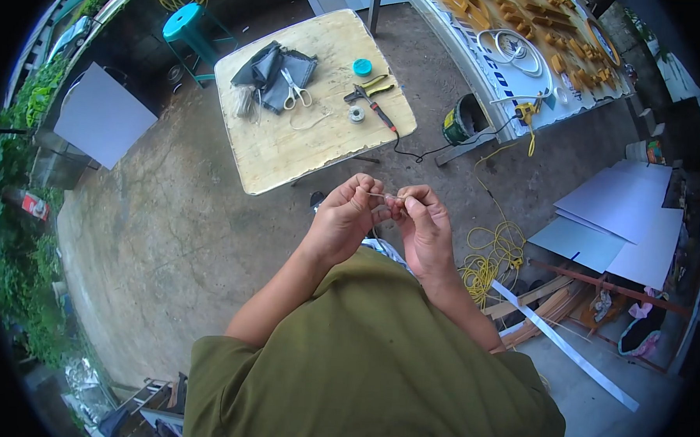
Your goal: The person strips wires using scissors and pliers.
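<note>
Head view: thin pale wire (377,195) is up btwn the two hands, in front of the shirt (375,352) and just below the near edge of the counter (243,155) in view. Its long axis runs L–R, approx. level; which end is the tip, can't tell. L hand (341,218) has thumb & index pinched shut on the wire; R hand (427,230) likewise, fingers closed at the other side, the hands near each other. Small detail btwn the fingertips too blurred to read.

Containers: teal tub (362,67) on the counter, contents can't tell; dark green bucket (457,123) on the floor (162,234) btwn the counter & 2nd counter (481,68), inside dark, contents unclear.

Other stuff: dark cloth (267,68) on the counter, scissors (297,99) w/ blades over it, handles toward the person; string bundle (244,103) beside the cloth. Pliers (374,87) near the tub, soldering iron (382,116) slanting w/ its cord (420,157) off the R edge, spool (357,114) just beside. 2nd counter bears orange pieces (579,68), white cable (521,54). Yellow cord (493,260) tangled on the floor, R side, near white strip (567,347).
</note>
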A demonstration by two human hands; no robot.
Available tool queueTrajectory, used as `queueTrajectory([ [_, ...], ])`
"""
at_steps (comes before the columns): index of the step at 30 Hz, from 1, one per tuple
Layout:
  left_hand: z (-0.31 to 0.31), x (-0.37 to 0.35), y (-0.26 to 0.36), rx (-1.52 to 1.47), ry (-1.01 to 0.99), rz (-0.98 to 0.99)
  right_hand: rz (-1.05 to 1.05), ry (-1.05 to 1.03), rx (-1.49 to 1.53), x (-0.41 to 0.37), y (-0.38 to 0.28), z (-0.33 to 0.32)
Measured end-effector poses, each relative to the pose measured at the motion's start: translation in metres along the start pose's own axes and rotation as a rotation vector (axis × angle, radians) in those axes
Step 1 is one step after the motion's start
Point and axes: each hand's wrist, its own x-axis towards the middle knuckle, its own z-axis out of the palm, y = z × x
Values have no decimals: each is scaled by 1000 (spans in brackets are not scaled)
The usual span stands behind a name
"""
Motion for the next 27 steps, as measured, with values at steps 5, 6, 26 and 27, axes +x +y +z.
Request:
queueTrajectory([
  [5, -41, 5, 26, 138, 65, -1, -86, -58, -313, 31, 25, 7],
  [6, -44, 3, 34, 257, 92, 22, -103, -69, -402, 38, 32, 10],
  [26, -186, -5, 200, 634, 582, 163, 26, -182, -1015, 229, 157, 107],
  [27, -192, -7, 203, 622, 639, 178, 48, -191, -1075, 251, 170, 97],
])
